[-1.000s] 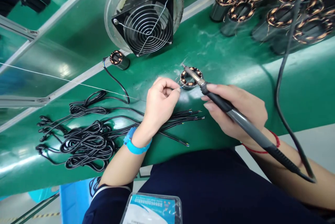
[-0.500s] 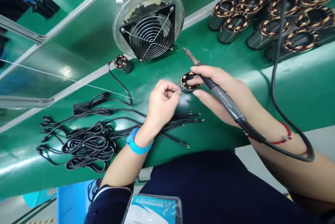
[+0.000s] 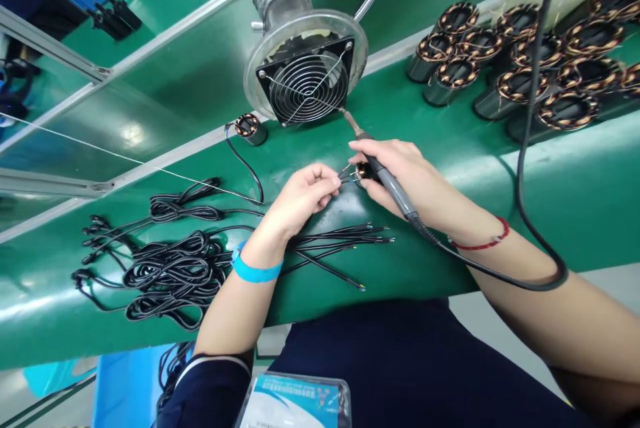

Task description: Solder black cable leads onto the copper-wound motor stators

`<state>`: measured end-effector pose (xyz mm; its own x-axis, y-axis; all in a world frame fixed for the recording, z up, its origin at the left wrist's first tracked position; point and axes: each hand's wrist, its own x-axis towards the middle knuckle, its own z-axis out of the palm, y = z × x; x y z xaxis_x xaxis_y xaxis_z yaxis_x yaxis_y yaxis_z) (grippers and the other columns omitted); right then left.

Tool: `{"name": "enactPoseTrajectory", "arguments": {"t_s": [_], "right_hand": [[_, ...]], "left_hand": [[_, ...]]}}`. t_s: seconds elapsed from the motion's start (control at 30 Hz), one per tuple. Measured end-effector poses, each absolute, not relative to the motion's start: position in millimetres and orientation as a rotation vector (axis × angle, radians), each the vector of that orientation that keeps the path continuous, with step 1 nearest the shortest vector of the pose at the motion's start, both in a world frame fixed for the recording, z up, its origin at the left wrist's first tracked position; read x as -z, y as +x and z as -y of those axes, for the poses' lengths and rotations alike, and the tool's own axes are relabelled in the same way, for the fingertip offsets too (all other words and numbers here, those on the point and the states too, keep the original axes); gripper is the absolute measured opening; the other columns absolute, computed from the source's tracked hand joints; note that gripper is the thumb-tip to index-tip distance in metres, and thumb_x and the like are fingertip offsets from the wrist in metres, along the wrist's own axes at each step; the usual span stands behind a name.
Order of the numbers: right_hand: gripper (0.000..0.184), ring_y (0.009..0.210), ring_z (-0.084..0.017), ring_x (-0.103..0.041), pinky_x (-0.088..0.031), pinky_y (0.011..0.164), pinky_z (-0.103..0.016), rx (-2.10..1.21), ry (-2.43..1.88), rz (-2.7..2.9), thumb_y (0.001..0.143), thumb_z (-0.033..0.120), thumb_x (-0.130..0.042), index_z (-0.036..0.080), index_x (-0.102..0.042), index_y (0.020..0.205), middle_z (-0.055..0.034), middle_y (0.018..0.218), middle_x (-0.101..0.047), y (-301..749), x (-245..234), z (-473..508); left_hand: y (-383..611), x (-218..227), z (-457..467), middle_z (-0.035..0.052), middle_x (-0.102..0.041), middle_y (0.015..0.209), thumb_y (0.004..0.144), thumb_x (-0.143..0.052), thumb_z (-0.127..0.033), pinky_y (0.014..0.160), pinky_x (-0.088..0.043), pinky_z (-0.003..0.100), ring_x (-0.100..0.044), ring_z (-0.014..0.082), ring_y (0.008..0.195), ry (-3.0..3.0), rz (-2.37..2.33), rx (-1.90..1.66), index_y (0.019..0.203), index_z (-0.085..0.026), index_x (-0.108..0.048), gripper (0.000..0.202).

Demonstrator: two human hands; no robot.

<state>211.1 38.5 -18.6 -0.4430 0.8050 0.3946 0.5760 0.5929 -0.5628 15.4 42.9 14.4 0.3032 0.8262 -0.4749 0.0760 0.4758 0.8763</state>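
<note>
My left hand (image 3: 305,196) is pinched closed on thin wire leads beside a small copper-wound stator (image 3: 364,171) on the green bench. My right hand (image 3: 400,178) is wrapped round a soldering iron (image 3: 384,178) and covers most of that stator; the iron's tip (image 3: 350,120) points up towards the fan. The iron's black cord (image 3: 525,168) loops off to the right and upward.
A fume-extraction fan (image 3: 306,85) on a duct stands just behind the hands. Another stator (image 3: 250,128) with a black lead sits to its left. Bundled black cables (image 3: 170,268) lie at left, loose cable ends (image 3: 345,241) near me. Several stators (image 3: 505,68) crowd the back right.
My right hand slid forward over the stator, swinging the iron's tip off the windings and up towards the fan. The left hand stayed pinched on the leads. My view drifted upward.
</note>
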Motion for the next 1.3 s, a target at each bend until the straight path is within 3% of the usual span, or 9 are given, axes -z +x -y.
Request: {"name": "enactPoseTrajectory", "arguments": {"t_s": [0.17, 0.33, 0.53, 0.77, 0.97, 1.13, 1.3], "right_hand": [[0.054, 0.101, -0.025, -0.060, -0.046, 0.094, -0.047, -0.494, -1.040, 2.147, 0.085, 0.019, -0.058, 0.022, -0.041, 0.136, -0.0061, 0.109, -0.069, 212.9, 19.5, -30.5], [0.055, 0.108, -0.026, -0.059, -0.046, 0.094, -0.046, -0.505, -0.960, 2.114, 0.088, 0.023, -0.058, 0.022, -0.038, 0.138, -0.0082, 0.117, -0.067, 217.2, 17.6, -28.9], [0.054, 0.101, -0.024, -0.058, -0.048, 0.090, -0.042, -0.452, -0.960, 2.078, 0.085, 0.019, -0.059, 0.019, -0.040, 0.135, -0.0077, 0.110, -0.067, 214.3, 18.6, -28.5], [0.047, 0.090, -0.024, -0.058, -0.048, 0.082, -0.040, -0.370, -0.952, 2.080, 0.085, 0.020, -0.057, 0.016, -0.044, 0.130, -0.0073, 0.100, -0.066, 213.4, 17.3, -29.3], [0.038, 0.083, -0.024, -0.059, -0.047, 0.075, -0.039, -0.195, -0.976, 2.153, 0.088, 0.019, -0.051, 0.016, -0.047, 0.126, -0.0077, 0.093, -0.066, 210.3, 19.8, -28.6], [0.034, 0.080, -0.022, -0.059, -0.047, 0.075, -0.037, -0.129, -1.052, 2.106, 0.093, 0.020, -0.047, 0.018, -0.048, 0.127, -0.0062, 0.088, -0.066, 202.6, 25.7, -24.7], [0.037, 0.077, -0.022, -0.059, -0.048, 0.072, -0.036, -0.165, -1.108, 2.035, 0.092, 0.018, -0.046, 0.020, -0.047, 0.129, -0.0043, 0.084, -0.064, 196.1, 30.0, -21.9]], "left_hand": [[19.5, -7.6, -44.3, -0.0056, -0.049, 0.049, 0.063, -0.070, -0.019, 0.040, -0.016, 0.016, -0.035, 0.0017, 0.041, 0.821, -1.208, -0.703, 0.061, -0.014, -0.057, 0.014], [27.7, -3.4, -41.4, -0.0071, -0.047, 0.049, 0.056, -0.080, -0.030, 0.044, -0.020, 0.020, -0.031, 0.0018, 0.044, 0.862, -1.248, -0.703, 0.063, -0.014, -0.063, 0.025], [20.9, -7.3, -41.8, -0.0083, -0.044, 0.052, 0.061, -0.080, -0.033, 0.044, -0.016, 0.020, -0.030, 0.0016, 0.044, 0.899, -1.156, -0.577, 0.067, -0.015, -0.059, 0.028], [31.5, -6.0, -39.4, -0.0085, -0.043, 0.050, 0.056, -0.083, -0.035, 0.046, -0.022, 0.019, -0.032, 0.0016, 0.045, 0.916, -1.204, -0.633, 0.060, -0.014, -0.055, 0.035], [24.0, -8.6, -41.1, -0.0087, -0.037, 0.048, 0.067, -0.076, -0.040, 0.041, -0.009, 0.020, -0.022, 0.0007, 0.040, 0.800, -1.044, -0.536, 0.067, -0.013, -0.058, 0.032], [20.9, -9.8, -43.6, -0.0053, -0.040, 0.051, 0.077, -0.062, -0.030, 0.040, -0.013, 0.018, -0.027, 0.0015, 0.039, 0.753, -1.045, -0.582, 0.069, -0.011, -0.061, 0.020], [27.2, -8.4, -43.8, -0.0048, -0.044, 0.048, 0.073, -0.058, -0.020, 0.038, -0.012, 0.016, -0.029, 0.0016, 0.037, 0.723, -1.198, -0.690, 0.062, -0.014, -0.055, 0.013]]}}
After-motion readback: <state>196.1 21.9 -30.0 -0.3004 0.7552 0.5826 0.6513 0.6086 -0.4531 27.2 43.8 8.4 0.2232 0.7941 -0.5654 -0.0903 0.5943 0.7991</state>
